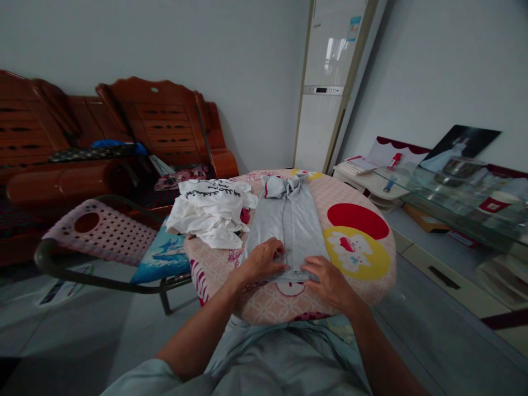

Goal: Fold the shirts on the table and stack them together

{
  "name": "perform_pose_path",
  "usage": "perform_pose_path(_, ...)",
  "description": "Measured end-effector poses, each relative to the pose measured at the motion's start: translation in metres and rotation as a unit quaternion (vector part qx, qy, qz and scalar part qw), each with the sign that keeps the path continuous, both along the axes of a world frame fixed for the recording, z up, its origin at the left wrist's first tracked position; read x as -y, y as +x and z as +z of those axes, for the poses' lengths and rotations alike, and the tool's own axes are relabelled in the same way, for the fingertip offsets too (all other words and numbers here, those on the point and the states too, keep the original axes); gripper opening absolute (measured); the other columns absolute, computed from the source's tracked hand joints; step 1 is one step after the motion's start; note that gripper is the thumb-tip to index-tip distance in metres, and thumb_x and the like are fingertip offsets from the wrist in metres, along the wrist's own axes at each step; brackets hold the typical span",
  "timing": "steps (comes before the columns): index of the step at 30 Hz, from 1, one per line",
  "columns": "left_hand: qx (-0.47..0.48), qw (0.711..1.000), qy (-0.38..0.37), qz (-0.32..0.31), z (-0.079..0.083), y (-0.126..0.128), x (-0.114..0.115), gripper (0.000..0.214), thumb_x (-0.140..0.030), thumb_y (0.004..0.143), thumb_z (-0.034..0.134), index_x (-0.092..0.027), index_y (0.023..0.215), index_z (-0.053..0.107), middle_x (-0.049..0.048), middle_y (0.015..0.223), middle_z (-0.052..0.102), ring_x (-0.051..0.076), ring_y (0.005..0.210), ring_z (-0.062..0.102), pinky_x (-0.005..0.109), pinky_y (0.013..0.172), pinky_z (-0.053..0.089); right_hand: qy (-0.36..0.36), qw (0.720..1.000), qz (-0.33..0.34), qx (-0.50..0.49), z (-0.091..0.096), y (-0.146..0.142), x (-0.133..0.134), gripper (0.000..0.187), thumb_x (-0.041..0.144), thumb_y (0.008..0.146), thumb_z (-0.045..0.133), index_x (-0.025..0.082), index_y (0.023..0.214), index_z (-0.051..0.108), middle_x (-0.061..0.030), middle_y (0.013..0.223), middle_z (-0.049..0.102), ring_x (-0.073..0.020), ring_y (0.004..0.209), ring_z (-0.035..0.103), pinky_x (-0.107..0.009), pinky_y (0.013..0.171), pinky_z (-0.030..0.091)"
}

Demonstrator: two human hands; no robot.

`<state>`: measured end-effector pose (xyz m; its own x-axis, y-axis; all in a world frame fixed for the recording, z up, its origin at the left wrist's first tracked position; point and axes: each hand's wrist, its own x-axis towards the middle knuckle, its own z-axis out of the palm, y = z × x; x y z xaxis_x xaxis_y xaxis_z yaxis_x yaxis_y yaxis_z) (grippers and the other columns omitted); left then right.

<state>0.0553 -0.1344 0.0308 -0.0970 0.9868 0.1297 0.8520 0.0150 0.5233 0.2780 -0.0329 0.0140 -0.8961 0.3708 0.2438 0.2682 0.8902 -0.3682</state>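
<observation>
Woven chair: pink-backed [103,231], it stands just beside the table with a blue cushion [163,256] on its seat, perhaps simply parked there.
White clothes: a loose, crumpled heap [210,214] with dark lettering, on the table's left side; probably put there to be within reach of the left hand without covering the middle.
Left hand: the person's left hand [268,259] rests on the grey cloth near its close edge; the fingers bend loosely, the thumb standing apart from the forefinger, seemingly steadying the fabric rather than gripping it.
Grey garment: it [303,220] lies lengthwise on the round table [268,305], directly before the person, likely so both hands reach it evenly. Its sides meet near a middle line; the far end is bunched, with a red trim showing.
Right hand: the person's right hand [328,278] touches the near right corner, fingers slightly spread and thumb apart, apparently flattening that edge.
Glass shelf: further right [437,203], well apart from the hands, bearing a paper cup [495,202].
</observation>
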Motion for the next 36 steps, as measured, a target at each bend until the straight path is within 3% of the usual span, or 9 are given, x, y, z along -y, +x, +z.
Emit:
perform_pose_path(3, -0.059, 0.996, -0.040, -0.052, 0.008, -0.001, 0.015, 0.039, -0.033, 0.072, 0.075, -0.019, 0.105, 0.059, 0.0064, 0.109, 0.061, 0.022, 0.100, 0.058, 0.033, 0.088, 0.047, 0.028, 0.999, 0.018, 0.022, 0.000, 0.003, 0.000, 0.036, 0.009, 0.082, 0.059, 0.017, 0.116, 0.068, -0.0115, 0.123, 0.064, -0.0245, 0.112, 0.057, -0.038, 0.098, 0.047)
perform_pose_path(7, -0.103, 0.990, -0.056, -0.081, 0.006, 0.007, 0.024, 0.041, -0.019, 0.073, 0.069, -0.021, 0.112, 0.055, 0.0081, 0.117, 0.057, 0.024, 0.109, 0.053, 0.036, 0.094, 0.045, 0.070, 0.997, 0.004, 0.019, -0.004, -0.007, 0.006, 0.033, 0.007, 0.081, 0.055, 0.020, 0.108, 0.069, -0.0097, 0.110, 0.067, -0.0234, 0.106, 0.057, -0.037, 0.094, 0.047)
perform_pose_path(12, -0.141, 0.988, -0.050, -0.039, -0.003, 0.017, 0.022, 0.038, -0.003, 0.076, 0.050, -0.021, 0.109, 0.055, 0.0080, 0.110, 0.058, 0.023, 0.105, 0.053, 0.035, 0.092, 0.046, 0.098, 0.995, -0.013, -0.005, -0.012, -0.011, 0.006, 0.028, 0.006, 0.085, 0.049, 0.019, 0.099, 0.070, -0.0100, 0.104, 0.067, -0.0226, 0.099, 0.057, -0.035, 0.090, 0.047)
perform_pose_path(16, -0.138, 0.989, -0.046, -0.024, -0.004, 0.007, 0.027, 0.041, -0.005, 0.076, 0.054, -0.022, 0.112, 0.058, 0.0074, 0.112, 0.061, 0.023, 0.109, 0.055, 0.034, 0.093, 0.046, 0.097, 0.995, -0.029, -0.019, -0.016, 0.002, -0.007, 0.032, 0.003, 0.083, 0.045, 0.019, 0.093, 0.071, -0.0086, 0.099, 0.069, -0.0215, 0.094, 0.058, -0.034, 0.088, 0.046)
perform_pose_path(21, -0.158, 0.985, -0.041, 0.052, -0.004, -0.007, 0.030, 0.020, -0.013, 0.083, 0.051, -0.019, 0.096, 0.065, 0.0081, 0.095, 0.066, 0.024, 0.094, 0.061, 0.034, 0.083, 0.046, 0.095, 0.993, -0.069, -0.018, -0.016, 0.012, -0.020, 0.030, 0.003, 0.080, 0.046, 0.018, 0.087, 0.070, -0.0085, 0.089, 0.069, -0.0217, 0.089, 0.059, -0.033, 0.084, 0.045)
perform_pose_path(24, -0.166, 0.984, -0.025, 0.061, -0.007, -0.007, 0.029, 0.014, -0.019, 0.082, 0.056, -0.020, 0.093, 0.064, 0.0079, 0.097, 0.066, 0.025, 0.094, 0.061, 0.033, 0.081, 0.046, 0.092, 0.994, -0.063, -0.009, -0.016, 0.011, -0.022, 0.028, 0.002, 0.077, 0.046, 0.019, 0.083, 0.068, -0.0076, 0.088, 0.067, -0.0217, 0.089, 0.058, -0.032, 0.083, 0.045)
perform_pose_path(28, -0.157, 0.986, -0.017, 0.058, -0.008, -0.011, 0.031, 0.020, -0.013, 0.082, 0.050, -0.020, 0.096, 0.063, 0.0067, 0.097, 0.067, 0.023, 0.094, 0.062, 0.031, 0.081, 0.045, 0.076, 0.993, -0.088, -0.036, -0.016, 0.013, -0.024, 0.029, 0.002, 0.077, 0.045, 0.019, 0.084, 0.067, -0.0070, 0.087, 0.067, -0.0209, 0.087, 0.059, -0.030, 0.080, 0.046)
perform_pose_path(33, -0.170, 0.982, -0.007, 0.084, 0.012, -0.033, 0.027, 0.036, -0.007, 0.080, 0.045, -0.021, 0.109, 0.062, 0.0058, 0.102, 0.069, 0.021, 0.095, 0.065, 0.028, 0.080, 0.046, 0.082, 0.982, -0.149, -0.086, 0.001, 0.010, -0.040, 0.031, 0.005, 0.076, 0.048, 0.019, 0.091, 0.070, -0.0086, 0.092, 0.071, -0.0222, 0.090, 0.063, -0.031, 0.080, 0.047)
perform_pose_path(36, -0.198, 0.974, 0.010, 0.107, 0.034, -0.051, 0.002, 0.033, -0.008, 0.082, 0.045, -0.021, 0.106, 0.064, 0.0057, 0.102, 0.070, 0.021, 0.097, 0.066, 0.028, 0.081, 0.047, 0.090, 0.974, -0.169, -0.118, 0.021, -0.010, -0.062, 0.033, 0.006, 0.075, 0.050, 0.018, 0.095, 0.073, -0.0096, 0.095, 0.073, -0.0231, 0.092, 0.064, -0.032, 0.083, 0.046)
